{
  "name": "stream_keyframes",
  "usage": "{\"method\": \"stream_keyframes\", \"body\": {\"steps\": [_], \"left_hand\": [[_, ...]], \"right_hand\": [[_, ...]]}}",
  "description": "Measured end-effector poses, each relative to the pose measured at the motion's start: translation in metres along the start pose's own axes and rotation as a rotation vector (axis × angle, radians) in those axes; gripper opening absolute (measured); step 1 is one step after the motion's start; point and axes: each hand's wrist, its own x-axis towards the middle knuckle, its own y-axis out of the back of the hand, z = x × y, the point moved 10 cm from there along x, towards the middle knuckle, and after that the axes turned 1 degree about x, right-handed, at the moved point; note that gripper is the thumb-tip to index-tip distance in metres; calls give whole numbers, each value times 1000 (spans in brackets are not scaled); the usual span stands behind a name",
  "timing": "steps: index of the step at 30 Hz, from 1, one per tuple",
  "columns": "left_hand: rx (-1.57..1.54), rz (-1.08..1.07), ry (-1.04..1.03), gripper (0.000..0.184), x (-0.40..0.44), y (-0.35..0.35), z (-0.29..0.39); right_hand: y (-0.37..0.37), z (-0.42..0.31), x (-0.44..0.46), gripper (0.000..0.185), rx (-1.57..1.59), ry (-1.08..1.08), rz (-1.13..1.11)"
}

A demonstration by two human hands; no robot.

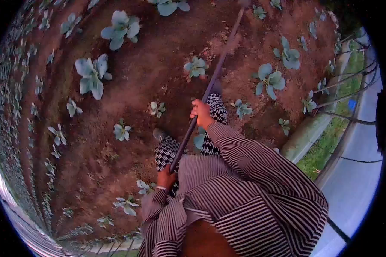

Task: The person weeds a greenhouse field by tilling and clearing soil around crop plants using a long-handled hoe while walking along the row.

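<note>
A long dark pole (216, 70) runs diagonally from near my waist up to the top of the view, where its far end is blurred over the soil. My left hand (166, 177) is wrapped round its lower end, close to my thigh. Higher on the pole, my right hand (201, 113) grips it, fingers closed. A small leafy plant (196, 67) grows left of the pole, and another plant (157, 109) stands near my foot. Part of a plant (199, 139) shows between my legs.
Brown soil (133, 77) bears rows of leafy plants. Larger ones (92, 76) stand at the left and others (270, 81) at the right. Along the right side run a pale edging (306, 137), a grass strip (326, 150), and thin dark bars beside translucent sheeting (351, 184).
</note>
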Motion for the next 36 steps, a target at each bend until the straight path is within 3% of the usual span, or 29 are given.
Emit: {"method": "stream_keyframes", "body": {"steps": [4,5,7,8,11,14,16,20,23,25,27,28,30,32,36], "left_hand": [[144,65,112,28,-44,-11,-92],[105,48,46,28,-47,-9,-102],[30,-5,-94,28,-69,14,-93],[-20,-144,0,29,-86,17,-105],[65,-38,-118,27,-97,20,-137],[83,55,-102,26,-84,14,-141],[108,153,-120,27,-59,9,-136],[-38,50,-198,33,-25,4,-80],[25,-16,-138,39,-5,13,-50],[58,26,-135,43,0,4,-54],[37,-39,-47,42,-27,-1,-66],[58,-10,-38,42,-40,2,-81],[64,-8,-9,41,-66,11,-109],[15,-61,49,41,-94,14,-135],[82,99,55,45,-107,28,-155]], "right_hand": [[41,149,15,22,23,-156,39],[40,167,15,24,32,-196,66],[28,171,-16,29,58,-271,136],[20,181,-33,29,57,-266,109],[-1,193,-60,29,94,-217,33],[-15,164,-76,28,166,-201,35],[-13,132,-62,29,162,-129,-10],[-24,58,-57,15,-1,70,74],[5,56,8,24,-98,176,44],[9,72,65,15,-397,673,-477],[25,114,54,13,-291,492,-381],[35,153,29,14,-40,88,-30],[23,195,-14,20,155,-276,29],[18,215,-46,24,142,-326,-17],[-4,210,-68,33,192,-252,-102]]}}
